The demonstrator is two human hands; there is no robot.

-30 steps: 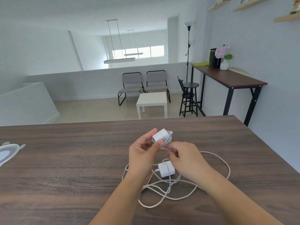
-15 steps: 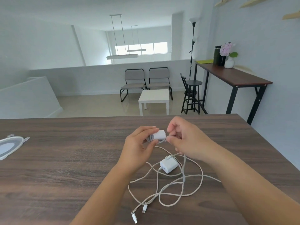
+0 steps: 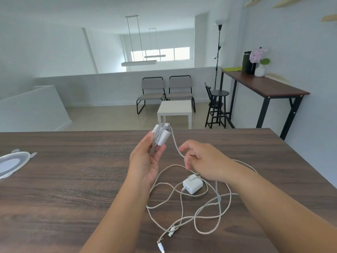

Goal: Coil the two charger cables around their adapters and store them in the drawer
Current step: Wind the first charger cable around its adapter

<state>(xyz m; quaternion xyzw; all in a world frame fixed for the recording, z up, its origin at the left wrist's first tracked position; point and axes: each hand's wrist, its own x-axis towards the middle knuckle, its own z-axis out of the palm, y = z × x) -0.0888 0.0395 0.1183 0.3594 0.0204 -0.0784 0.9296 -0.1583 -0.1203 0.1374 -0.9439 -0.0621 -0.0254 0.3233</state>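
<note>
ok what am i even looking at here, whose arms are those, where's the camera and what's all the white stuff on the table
There is no machine here: the arms belong to a person, and the single camera sits on their head, looking forward and down, so you see the scene as they do. The left hand holds up a white adapter with cable partly wound around it. The right hand pinches that cable's loose stretch lower down. On the wooden table lies a second adapter amid loose loops of white cable. A round, light-coloured object lies at the table's left edge. Behind are chairs and a side table.
</note>
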